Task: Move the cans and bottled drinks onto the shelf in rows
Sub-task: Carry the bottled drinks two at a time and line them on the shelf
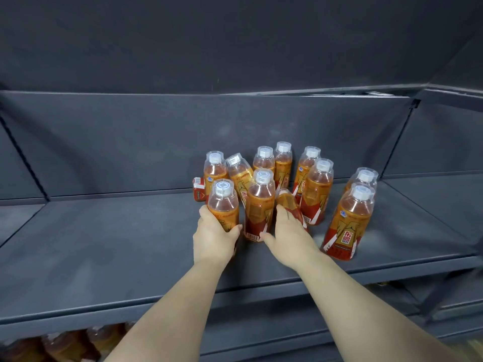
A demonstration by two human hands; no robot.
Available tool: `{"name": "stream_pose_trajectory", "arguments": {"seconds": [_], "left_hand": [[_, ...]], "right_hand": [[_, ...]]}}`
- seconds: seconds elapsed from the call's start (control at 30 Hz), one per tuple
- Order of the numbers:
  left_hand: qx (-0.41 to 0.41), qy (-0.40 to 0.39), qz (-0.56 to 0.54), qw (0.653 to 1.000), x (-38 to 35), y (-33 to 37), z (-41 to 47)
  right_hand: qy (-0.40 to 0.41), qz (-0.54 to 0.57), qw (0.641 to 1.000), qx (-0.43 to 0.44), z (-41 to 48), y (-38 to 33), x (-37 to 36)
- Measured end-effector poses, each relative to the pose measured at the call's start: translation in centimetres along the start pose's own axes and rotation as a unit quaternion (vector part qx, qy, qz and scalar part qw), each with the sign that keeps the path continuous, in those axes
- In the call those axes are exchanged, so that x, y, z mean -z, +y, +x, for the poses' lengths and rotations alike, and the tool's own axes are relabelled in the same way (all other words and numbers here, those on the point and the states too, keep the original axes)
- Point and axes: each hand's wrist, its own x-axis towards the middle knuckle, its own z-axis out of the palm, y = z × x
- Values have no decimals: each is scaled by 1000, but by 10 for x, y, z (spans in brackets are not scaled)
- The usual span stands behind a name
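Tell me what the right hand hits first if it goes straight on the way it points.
Likely the upright centre bottle: the right hand, gripping a tilted bottle, aims forward and left, and that bottle stands right beside its thumb. Depth is unclear; it might slip past.

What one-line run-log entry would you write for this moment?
left hand: grips front-left bottle | right hand: grips tilted bottle | other bottles: clustered on shelf, not in rows | can: left of cluster
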Motion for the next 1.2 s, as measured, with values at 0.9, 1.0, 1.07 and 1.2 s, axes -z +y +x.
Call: {"name": "stream_pose_trajectory", "arguments": {"seconds": [0.9,1.0,1.07,1.2], "left_hand": [[-7,9,43,999,-6,-15,44],[-8,11,49,999,-6,-16,44],[-6,14,44,999,-7,-17,44],[0,31,50,998,-10,-17,44]], "right_hand": [[80,172,974,-125,46,-29,-34],[76,165,975,-125,46,-29,-39],[86,194,970,-121,45,-27,-42],[98,215,963,-130,45,-30,-45]]}}
